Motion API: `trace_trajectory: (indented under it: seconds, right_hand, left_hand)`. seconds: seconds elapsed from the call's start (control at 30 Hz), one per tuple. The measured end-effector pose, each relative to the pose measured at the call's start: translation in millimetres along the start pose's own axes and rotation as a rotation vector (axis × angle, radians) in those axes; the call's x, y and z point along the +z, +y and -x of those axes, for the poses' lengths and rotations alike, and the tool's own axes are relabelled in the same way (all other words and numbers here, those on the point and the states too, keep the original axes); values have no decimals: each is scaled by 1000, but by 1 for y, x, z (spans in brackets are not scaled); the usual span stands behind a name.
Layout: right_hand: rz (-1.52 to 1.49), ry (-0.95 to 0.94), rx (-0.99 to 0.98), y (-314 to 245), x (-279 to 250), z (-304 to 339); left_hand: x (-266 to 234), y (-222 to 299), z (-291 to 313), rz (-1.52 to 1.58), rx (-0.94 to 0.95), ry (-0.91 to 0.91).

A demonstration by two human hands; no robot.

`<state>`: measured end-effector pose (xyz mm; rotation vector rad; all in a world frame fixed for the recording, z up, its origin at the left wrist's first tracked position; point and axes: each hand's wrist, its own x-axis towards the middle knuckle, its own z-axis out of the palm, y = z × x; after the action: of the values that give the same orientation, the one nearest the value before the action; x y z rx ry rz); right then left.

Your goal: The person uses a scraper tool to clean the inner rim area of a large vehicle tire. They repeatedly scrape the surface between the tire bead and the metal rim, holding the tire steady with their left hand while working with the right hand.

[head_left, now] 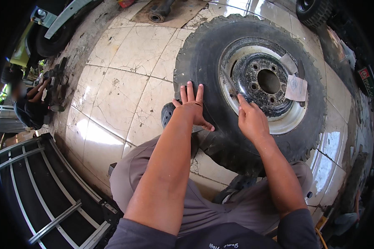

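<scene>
A large black knobby tire (pixel 203 54) lies flat on the floor before me, mounted on a worn white and black steel wheel (pixel 293 118). My left hand (pixel 190 107) rests on the tire's near left sidewall, fingers spread and holding nothing. Closed around a long, thin, flat metal tool (pixel 229 79), my right hand (pixel 253 120) is over the rim's left edge. The tool's blade lies along the rim where it meets the tire; its handle is hidden in my fingers. Two pale paper-like sheets (pixel 296 88) and a dark, narrow blade-like piece (pixel 301 69) lie on the wheel's right side.
A metal-framed black rack (pixel 50 186) stands at lower left. Another person (pixel 29 103) crouches at far left, near a vehicle (pixel 50 25). Cardboard (pixel 183 12) with a metal tube part (pixel 160 14) lies at the top. Another wheel (pixel 313 11) is at upper right.
</scene>
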<state>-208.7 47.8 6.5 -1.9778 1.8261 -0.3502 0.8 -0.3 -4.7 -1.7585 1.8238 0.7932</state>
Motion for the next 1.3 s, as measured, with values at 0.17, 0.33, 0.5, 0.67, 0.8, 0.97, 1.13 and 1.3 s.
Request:
trace_trajectory:
  seconds: [0.17,0.33,0.5,0.67,0.8,0.97,1.13,1.3]
  right_hand:
    - [96,-80,4,9,8,1]
    - [1,-32,-5,-6,-4,5]
    - [87,-85,-1,7,4,3]
    - [-11,-16,-15,-3,-4,8]
    - [106,-82,-11,8,5,4]
    - [42,39,-43,1,1,8]
    - [108,-26,-23,9,10,5]
    - [20,24,-37,3,3,6]
  left_hand:
    - [-1,2,-1,-9,12,-9]
    - [-2,0,2,8,9,-6]
    - [-1,1,1,-4,20,2]
    - [-2,0,5,9,5,3]
    - [0,0,1,4,24,15]
    - [1,1,1,8,22,8]
    - [0,-1,2,-4,26,8]
    - [1,-2,1,9,31,22]
